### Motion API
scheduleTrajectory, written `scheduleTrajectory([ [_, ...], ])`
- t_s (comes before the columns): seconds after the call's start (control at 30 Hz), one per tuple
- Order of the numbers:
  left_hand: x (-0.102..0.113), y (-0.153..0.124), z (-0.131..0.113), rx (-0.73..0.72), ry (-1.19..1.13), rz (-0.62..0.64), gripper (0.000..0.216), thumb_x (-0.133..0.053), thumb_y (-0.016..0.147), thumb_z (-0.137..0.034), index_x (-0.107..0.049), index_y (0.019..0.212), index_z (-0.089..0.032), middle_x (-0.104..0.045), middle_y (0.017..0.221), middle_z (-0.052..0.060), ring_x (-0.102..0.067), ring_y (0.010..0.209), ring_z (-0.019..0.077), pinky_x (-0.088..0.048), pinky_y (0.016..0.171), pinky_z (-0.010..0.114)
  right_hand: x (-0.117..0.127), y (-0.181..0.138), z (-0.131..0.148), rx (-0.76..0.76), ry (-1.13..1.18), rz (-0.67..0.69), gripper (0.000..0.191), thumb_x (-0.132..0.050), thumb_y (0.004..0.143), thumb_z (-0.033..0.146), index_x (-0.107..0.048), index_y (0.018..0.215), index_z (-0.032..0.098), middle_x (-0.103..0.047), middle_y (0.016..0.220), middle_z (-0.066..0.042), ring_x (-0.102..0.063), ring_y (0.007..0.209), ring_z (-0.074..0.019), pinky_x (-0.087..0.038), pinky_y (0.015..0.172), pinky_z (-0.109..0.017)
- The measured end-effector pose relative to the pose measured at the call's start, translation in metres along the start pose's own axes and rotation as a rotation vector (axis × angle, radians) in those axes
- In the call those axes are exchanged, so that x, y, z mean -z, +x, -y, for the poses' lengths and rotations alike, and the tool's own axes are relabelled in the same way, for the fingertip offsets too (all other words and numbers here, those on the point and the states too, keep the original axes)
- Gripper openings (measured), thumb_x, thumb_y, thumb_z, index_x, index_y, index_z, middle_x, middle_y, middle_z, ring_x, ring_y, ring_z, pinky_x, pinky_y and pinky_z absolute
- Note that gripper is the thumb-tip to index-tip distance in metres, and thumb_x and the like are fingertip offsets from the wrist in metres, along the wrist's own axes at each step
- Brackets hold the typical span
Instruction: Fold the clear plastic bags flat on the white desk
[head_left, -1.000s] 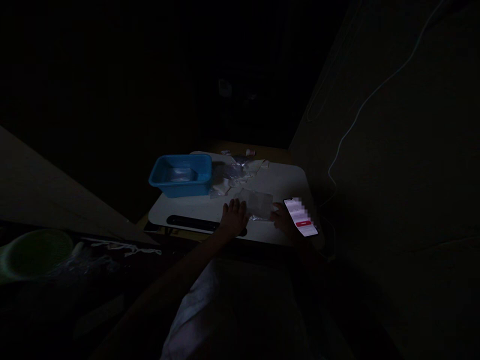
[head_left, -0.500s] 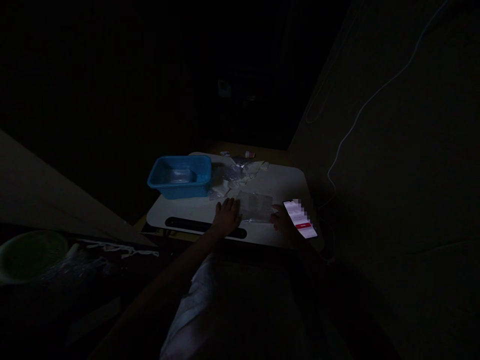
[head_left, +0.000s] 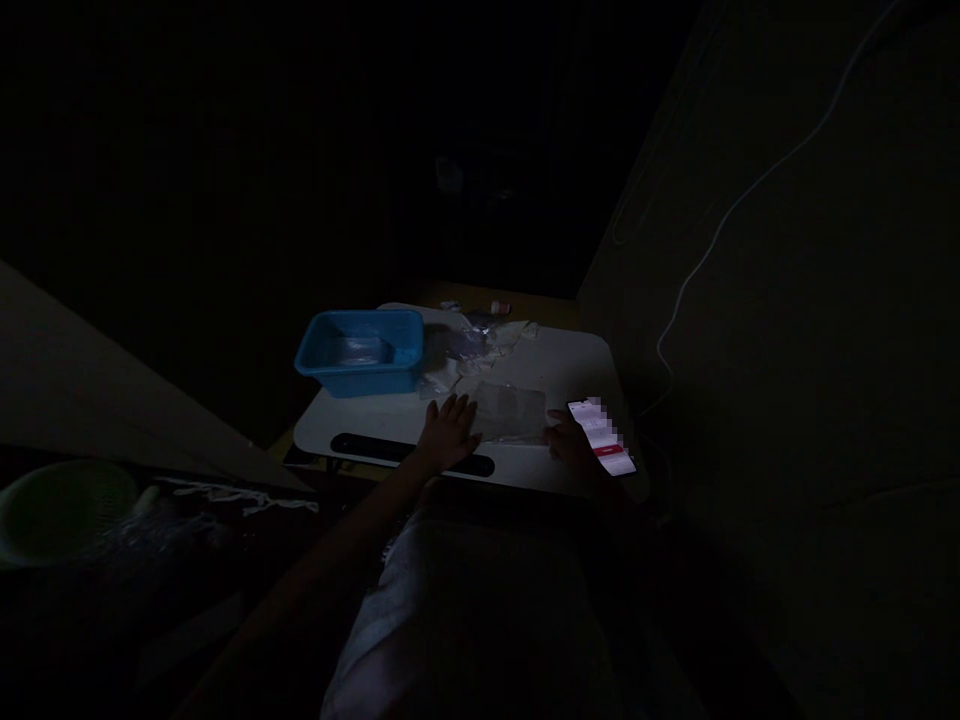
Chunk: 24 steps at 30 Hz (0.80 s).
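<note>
A clear plastic bag (head_left: 511, 412) lies flat on the white folding table (head_left: 570, 360). My left hand (head_left: 448, 436) rests at the bag's left edge, palm down with its fingers spread. At the bag's right side is my right hand (head_left: 566, 438), its fingers apart and slightly bent; in the dark I cannot tell whether they touch the bag. Just right of that hand lies a phone (head_left: 606, 438) with its screen lit.
A blue plastic basin (head_left: 367, 380) holding clear plastic stands at the table's left. Crumpled plastic bags (head_left: 469, 345) lie behind the flat bag. A black slot (head_left: 375, 448) runs along the front edge. At lower left sits a green basket (head_left: 67, 510); a white cable (head_left: 720, 225) hangs on the right.
My left hand has shifted slightly left, and its fingers are spread wider. My right hand has moved a little right. The bag stays in place.
</note>
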<state>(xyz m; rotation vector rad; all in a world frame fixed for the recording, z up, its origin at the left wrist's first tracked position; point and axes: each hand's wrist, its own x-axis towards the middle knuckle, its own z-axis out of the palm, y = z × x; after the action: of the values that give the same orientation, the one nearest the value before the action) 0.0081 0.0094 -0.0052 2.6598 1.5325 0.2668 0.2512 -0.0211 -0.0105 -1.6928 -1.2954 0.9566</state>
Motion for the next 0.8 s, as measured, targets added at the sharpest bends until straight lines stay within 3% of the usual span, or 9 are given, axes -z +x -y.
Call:
scheduleTrajectory([
  [0.5, 0.0037, -0.0006, 0.0037, -0.022, 0.017, 0.054, 0.068, -0.048, 0.077, -0.048, -0.030, 0.134, -0.015, -0.024, 0.142, 0.016, -0.020, 0.130, 0.0305, -0.014, 0.100, 0.056, 0.0024, -0.0010, -0.0009, 0.001, 0.054, 0.009, 0.049, -0.050, 0.062, 0.032, -0.047, 0.108, 0.014, -0.057, 0.056, 0.004, -0.048, 0.042, -0.0094, -0.034, 0.042, -0.021],
  [0.8, -0.0004, 0.0015, 0.0064, 0.011, -0.015, -0.011, 0.046, -0.023, 0.090, -0.036, -0.036, 0.131, -0.019, -0.032, 0.140, 0.009, -0.026, 0.129, 0.0241, -0.019, 0.101, 0.052, 0.0022, 0.0027, -0.0027, -0.008, 0.003, 0.019, 0.049, -0.050, 0.062, 0.030, -0.048, 0.108, 0.014, -0.054, 0.052, 0.005, -0.048, 0.041, -0.0098, -0.032, 0.040, -0.021],
])
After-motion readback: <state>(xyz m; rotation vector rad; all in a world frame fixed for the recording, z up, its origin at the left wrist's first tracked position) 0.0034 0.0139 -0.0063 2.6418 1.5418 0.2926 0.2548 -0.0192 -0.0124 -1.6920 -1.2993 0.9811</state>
